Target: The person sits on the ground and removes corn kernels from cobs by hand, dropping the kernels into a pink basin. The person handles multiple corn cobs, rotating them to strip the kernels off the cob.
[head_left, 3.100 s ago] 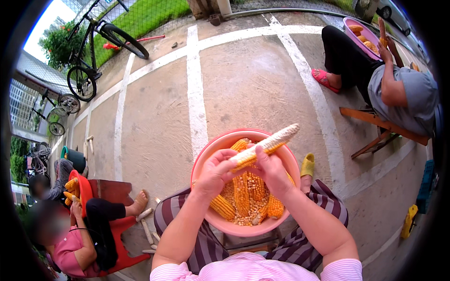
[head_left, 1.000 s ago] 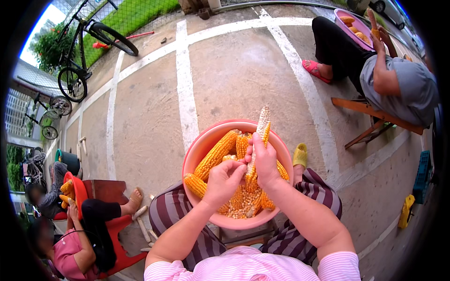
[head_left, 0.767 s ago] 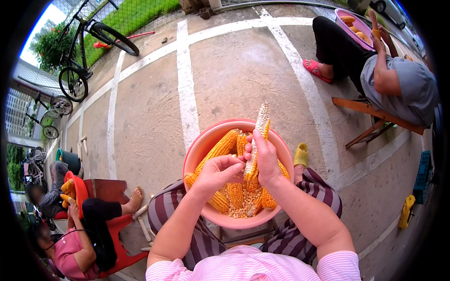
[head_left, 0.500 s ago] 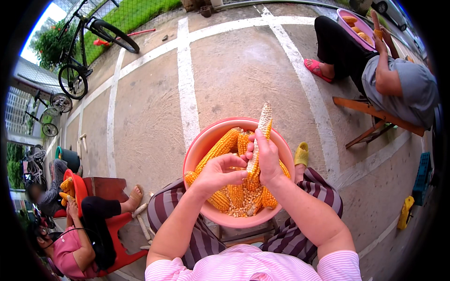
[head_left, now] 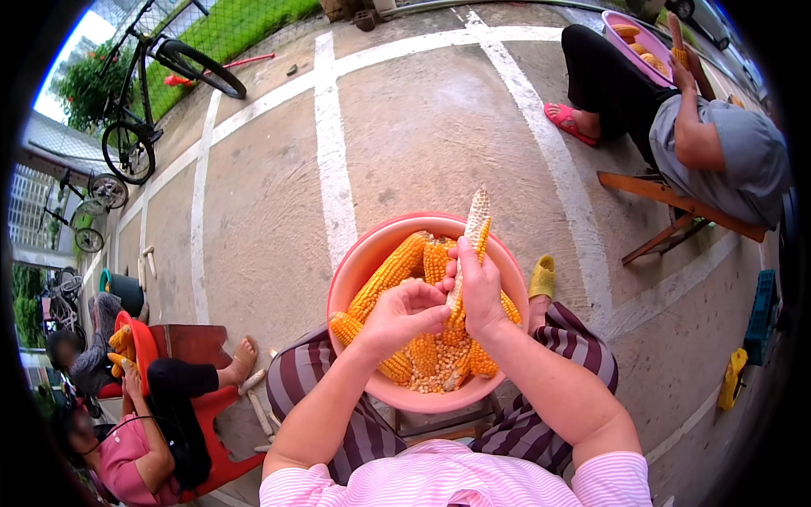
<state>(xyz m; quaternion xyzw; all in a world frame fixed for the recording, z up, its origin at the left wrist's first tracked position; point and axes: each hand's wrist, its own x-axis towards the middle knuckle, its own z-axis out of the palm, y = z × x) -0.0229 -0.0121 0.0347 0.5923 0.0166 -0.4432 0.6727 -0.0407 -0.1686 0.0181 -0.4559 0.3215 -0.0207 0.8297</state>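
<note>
A partly shelled corn cob (head_left: 478, 211) stands tilted upright over a pink basin (head_left: 340, 291), its upper end pale and bare, with yellow kernels down one side. My right hand (head_left: 481, 291) is closed around its middle, the thumb lying along it. Just left of the cob is my left hand (head_left: 397, 317), thumb and fingers bent but apart. Its fingertips come up to the cob's side; whether they press on it I cannot tell. Several unshelled corn ears (head_left: 390, 272) lie in the basin among loose kernels (head_left: 433, 376). The basin rests between my knees.
At left a person in pink (head_left: 135, 456) handles corn by a red basin (head_left: 145, 342). At right another person (head_left: 710, 144) sits on a wooden chair (head_left: 676, 203) with a pink tub (head_left: 615, 38). Bare cobs (head_left: 258, 410) lie on the floor. Bicycles (head_left: 131, 152) stand far left.
The cob and both hands hold nearly the same place over the basin; the cob has turned slightly in my right hand. The whole view has shifted a little.
</note>
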